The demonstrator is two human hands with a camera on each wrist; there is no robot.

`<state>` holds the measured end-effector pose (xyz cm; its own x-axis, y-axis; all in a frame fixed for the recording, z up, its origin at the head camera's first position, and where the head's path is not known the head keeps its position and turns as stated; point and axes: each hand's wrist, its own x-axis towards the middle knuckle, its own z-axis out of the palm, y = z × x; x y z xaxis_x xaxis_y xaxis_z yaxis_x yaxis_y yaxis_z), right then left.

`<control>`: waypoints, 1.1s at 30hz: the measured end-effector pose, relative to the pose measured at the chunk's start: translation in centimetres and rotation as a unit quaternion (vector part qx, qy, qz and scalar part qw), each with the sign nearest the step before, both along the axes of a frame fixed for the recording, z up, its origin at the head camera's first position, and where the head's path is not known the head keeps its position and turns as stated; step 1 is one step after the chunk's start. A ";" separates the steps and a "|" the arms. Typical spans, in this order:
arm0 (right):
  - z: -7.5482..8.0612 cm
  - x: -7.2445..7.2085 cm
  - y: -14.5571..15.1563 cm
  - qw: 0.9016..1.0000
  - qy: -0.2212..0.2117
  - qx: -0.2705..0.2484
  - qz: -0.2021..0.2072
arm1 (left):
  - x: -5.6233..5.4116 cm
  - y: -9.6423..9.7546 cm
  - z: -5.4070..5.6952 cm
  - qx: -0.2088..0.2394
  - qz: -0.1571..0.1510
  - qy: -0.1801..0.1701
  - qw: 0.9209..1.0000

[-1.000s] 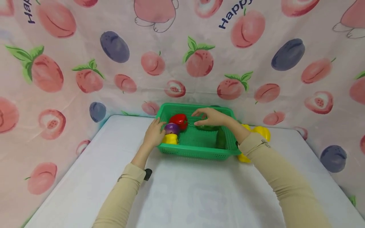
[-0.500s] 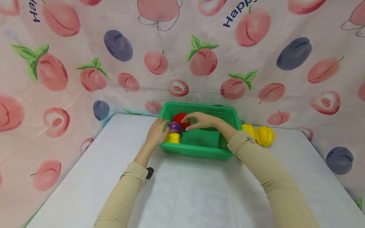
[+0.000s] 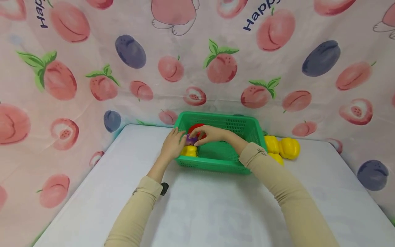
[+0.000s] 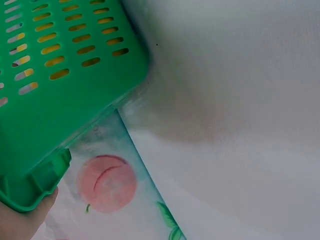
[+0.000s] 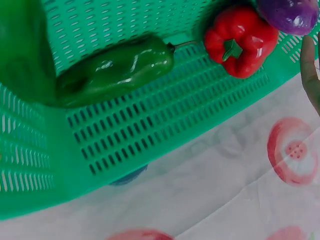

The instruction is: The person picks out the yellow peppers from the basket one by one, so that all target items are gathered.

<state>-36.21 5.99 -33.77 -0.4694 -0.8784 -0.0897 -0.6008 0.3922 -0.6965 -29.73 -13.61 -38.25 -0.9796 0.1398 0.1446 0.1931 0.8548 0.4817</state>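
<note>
A green plastic basket (image 3: 216,165) stands against the back cloth. My left hand (image 3: 172,144) grips its left rim; the left wrist view shows part of that hand under the rim. Inside, my right hand (image 3: 213,134) is at a round purple vegetable (image 3: 190,140), thumb and fingers spread around it. One fingertip meets its edge in the right wrist view. Beside it lie a yellow pepper (image 3: 189,151) and a red bell pepper (image 5: 240,42), partly hidden in the head view. A long green pepper (image 5: 117,70) and a larger green vegetable (image 5: 22,50) lie at the other end.
Several yellow peppers (image 3: 289,148) sit on the white table (image 3: 203,209) just right of the basket. A fruit-print cloth (image 3: 216,96) hangs behind and along the sides.
My right hand has moved left across the basket, from above the green pepper past the red bell pepper to the purple vegetable. My left hand stays at the rim.
</note>
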 end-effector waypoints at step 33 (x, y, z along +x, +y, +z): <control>-2.9 -1.0 -2.8 0.968 -0.108 0.221 -0.047 | 0.2 0.3 -0.1 -0.007 0.003 0.018 1.000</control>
<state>-37.26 3.16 -36.71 -0.4738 -0.6857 -0.5525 -0.4068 0.7269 -0.5533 -29.51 -13.33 -38.38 -0.9746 0.1372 0.1768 0.2052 0.8628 0.4620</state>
